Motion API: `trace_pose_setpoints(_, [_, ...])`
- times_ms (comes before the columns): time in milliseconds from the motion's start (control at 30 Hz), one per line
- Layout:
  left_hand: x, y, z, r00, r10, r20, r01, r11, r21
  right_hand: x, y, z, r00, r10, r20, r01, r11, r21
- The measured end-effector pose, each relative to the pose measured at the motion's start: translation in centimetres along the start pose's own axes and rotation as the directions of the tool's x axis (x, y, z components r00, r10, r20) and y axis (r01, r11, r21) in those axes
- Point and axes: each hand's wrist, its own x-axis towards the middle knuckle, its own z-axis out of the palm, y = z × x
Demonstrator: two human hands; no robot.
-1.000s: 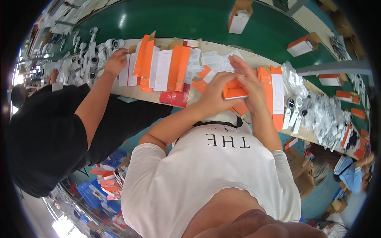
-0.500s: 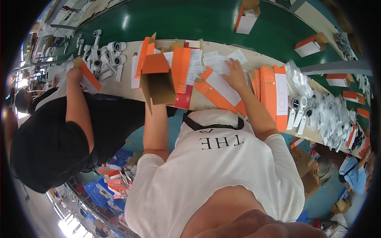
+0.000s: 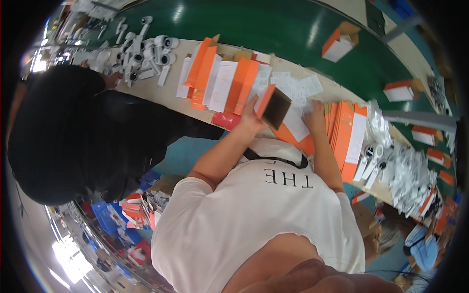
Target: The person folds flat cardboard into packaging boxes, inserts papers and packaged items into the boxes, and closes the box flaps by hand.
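My left hand (image 3: 250, 118) clamps the open box (image 3: 277, 108), which lies to its right near frame centre; my right hand (image 3: 316, 118) is beside the orange cartons (image 3: 343, 134), its grip I cannot tell

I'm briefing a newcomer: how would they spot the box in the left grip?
Start at the pale table beyond the white shirt. Near its close edge, between a row of cartons on the left and a stack on the right, the left grip holds the orange box. Unlike those neighbours, it is held, with its hollow brown inside facing the camera.
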Motion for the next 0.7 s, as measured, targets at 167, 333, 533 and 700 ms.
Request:
trace_pose_setpoints(167, [-0.3,-0.9,-0.2,0.976,0.112,-0.187,-0.124,0.991,-0.052,0.5,2.7,1.5,0.983,-0.128,0.134,0.146,0.980,-0.132])
trace_pose_setpoints(333, [2.3,-1.4,-2.9,0.988,0.147,-0.053,-0.156,0.955,-0.252,-0.1,-2.0,-2.8,0.955,-0.239,0.174,0.275,0.935,-0.222])
trace_pose_setpoints(533, [0.8,-1.0,-0.7,0.959,0.201,-0.198,-0.237,0.955,-0.176,-2.1,-13.8,-13.4,0.785,-0.502,-0.363,0.620,0.638,0.457])
trace_pose_setpoints(700, [1.8,-1.2,-2.9,0.894,0.360,-0.266,-0.381,0.924,-0.031,-2.2,-18.3,-13.0,0.621,-0.782,0.048,0.779,0.623,0.070])
